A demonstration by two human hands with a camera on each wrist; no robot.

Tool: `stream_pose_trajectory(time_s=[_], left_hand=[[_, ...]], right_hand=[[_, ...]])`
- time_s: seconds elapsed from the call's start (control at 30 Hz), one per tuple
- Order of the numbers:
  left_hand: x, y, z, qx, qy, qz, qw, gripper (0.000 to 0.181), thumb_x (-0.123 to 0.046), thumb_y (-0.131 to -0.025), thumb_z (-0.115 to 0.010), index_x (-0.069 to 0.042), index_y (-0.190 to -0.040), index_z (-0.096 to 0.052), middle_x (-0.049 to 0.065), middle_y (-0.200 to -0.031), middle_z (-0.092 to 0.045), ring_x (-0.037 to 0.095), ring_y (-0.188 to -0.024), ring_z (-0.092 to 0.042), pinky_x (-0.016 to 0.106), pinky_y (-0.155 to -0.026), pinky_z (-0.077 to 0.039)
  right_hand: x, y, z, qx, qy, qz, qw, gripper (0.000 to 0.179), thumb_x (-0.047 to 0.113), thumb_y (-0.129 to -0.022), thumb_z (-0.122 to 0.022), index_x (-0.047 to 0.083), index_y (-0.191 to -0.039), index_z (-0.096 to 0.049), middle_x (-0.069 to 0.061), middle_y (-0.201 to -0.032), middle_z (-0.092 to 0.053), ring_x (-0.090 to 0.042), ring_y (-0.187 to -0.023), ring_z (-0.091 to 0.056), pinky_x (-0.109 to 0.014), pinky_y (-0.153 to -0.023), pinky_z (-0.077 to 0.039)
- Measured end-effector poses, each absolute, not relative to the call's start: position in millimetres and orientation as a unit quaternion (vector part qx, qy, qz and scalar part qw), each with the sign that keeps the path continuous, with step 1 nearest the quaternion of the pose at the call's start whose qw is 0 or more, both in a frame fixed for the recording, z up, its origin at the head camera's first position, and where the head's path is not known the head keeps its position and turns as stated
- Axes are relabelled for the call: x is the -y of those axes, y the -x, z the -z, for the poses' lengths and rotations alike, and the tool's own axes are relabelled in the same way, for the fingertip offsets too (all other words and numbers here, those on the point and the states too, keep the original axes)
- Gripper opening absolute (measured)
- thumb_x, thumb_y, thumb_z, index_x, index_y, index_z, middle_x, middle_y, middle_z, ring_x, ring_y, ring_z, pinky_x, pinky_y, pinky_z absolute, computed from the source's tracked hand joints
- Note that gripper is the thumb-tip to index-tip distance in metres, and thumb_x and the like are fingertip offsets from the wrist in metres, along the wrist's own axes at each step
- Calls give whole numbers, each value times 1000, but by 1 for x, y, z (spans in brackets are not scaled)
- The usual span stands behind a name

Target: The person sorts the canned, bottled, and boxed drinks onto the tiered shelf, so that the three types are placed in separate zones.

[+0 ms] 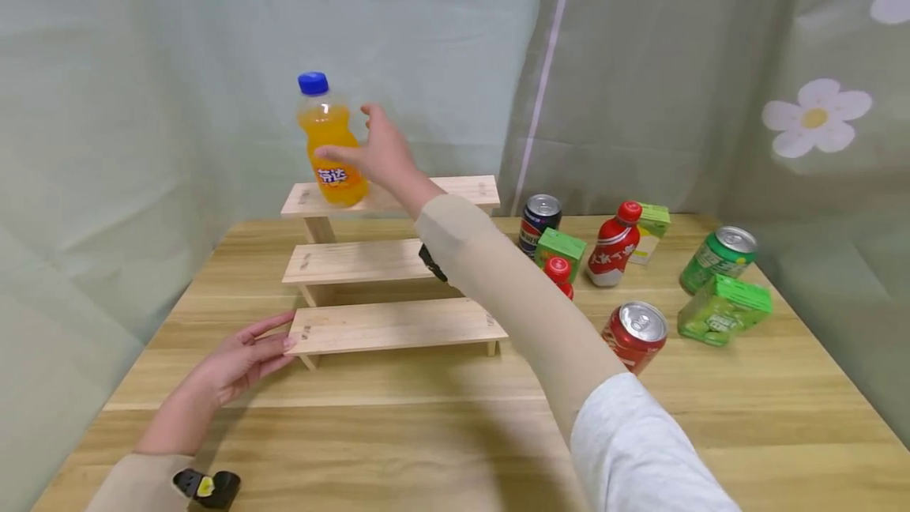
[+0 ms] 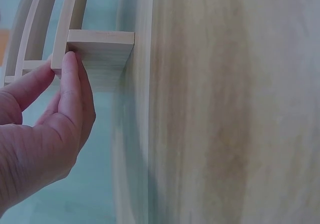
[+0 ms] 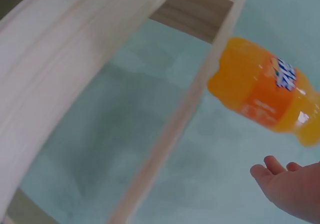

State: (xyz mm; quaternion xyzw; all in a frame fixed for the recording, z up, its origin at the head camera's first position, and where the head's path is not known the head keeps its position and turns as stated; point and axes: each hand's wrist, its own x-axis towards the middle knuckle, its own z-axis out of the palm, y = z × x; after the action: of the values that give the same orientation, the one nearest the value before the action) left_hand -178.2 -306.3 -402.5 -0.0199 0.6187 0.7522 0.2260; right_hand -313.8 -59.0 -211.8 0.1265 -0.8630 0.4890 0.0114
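An orange soda bottle (image 1: 331, 150) with a blue cap stands at the left end of the top step of a three-tier wooden display rack (image 1: 398, 324). Just right of the bottle is my right hand (image 1: 387, 152), thumb and fingers spread apart. In the right wrist view a gap shows between that hand (image 3: 292, 186) and the bottle (image 3: 265, 87). My left hand (image 1: 238, 358) pinches the left end of the rack's lowest board. The left wrist view shows the thumb above the board (image 2: 61, 59) and the fingers beneath it.
Right of the rack stand a dark blue can (image 1: 539, 224), green drink cartons (image 1: 725, 310), red bottles (image 1: 614, 247), a red can (image 1: 637, 334) and a green can (image 1: 718, 259). My right forearm partly covers the rack and a red bottle. Curtains (image 1: 426, 38) hang behind the wooden table (image 1: 398, 433).
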Motion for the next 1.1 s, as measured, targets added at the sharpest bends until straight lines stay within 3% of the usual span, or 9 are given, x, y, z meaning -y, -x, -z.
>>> stream_pose_trajectory(time_s=[0.33,0.77,1.1], left_hand=[[308,186,399,-619,27,-750,232,35,-1,-93,-57,-34,-105,-64,-5,-101,-63,10,-93,-66,23,-84,-58],[312,194,398,-616,26,-752,233,35,0,-94,-55,-33,-105,-63,-4,-101,-64,10,-92,-66,24,-83,-58],[312,193,399,-621,37,-747,233,36,-1,-93,-57,-35,-102,-65,-4,-100,-62,11,-91,-66,23,-83,-58]], right_hand=[[26,303,180,871,-138,-470,31,89,48,-75,-76,19,-146,-29,7,-149,-36,-9,-134,-37,-25,-108,-41],[-38,274,154,874,-155,-456,59,85,47,-77,-76,21,-145,-31,4,-149,-37,-11,-136,-33,-29,-112,-37],[-94,250,153,877,-153,-445,100,79,40,-79,-76,14,-143,-36,0,-145,-42,-11,-134,-37,-18,-114,-28]])
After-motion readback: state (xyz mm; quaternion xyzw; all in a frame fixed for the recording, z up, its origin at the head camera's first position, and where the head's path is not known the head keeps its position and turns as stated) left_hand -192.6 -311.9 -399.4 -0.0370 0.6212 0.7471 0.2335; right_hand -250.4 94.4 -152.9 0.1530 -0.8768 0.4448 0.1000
